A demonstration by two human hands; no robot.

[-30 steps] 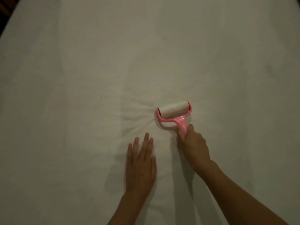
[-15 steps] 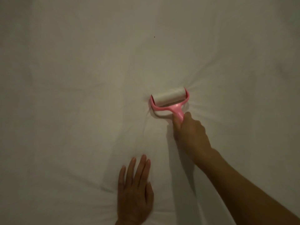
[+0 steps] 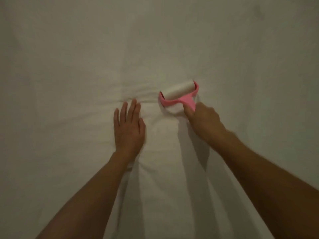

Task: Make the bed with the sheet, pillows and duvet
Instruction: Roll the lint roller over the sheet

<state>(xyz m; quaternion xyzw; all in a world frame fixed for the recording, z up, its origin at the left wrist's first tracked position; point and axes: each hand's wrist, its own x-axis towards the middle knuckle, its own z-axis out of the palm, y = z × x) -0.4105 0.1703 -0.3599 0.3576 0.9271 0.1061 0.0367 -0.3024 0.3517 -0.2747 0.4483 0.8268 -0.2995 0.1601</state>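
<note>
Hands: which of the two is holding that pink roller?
The right hand grips the pink lint roller's handle; the left hand lies flat on the white sheet.

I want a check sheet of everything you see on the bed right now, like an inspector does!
Surface: white sheet covers the whole view, with creases bunched near the hands.
Job's things: only the sheet shows; no pillows or duvet seen.
Clutter: a pink lint roller with a white roll lies against the sheet.
Grips: the left hand rests flat on the sheet, fingers straight; the right hand holds the roller's pink handle.
Cables: nothing seen.
Surroundings: nothing seen beyond the sheet; the light is dim.
</note>
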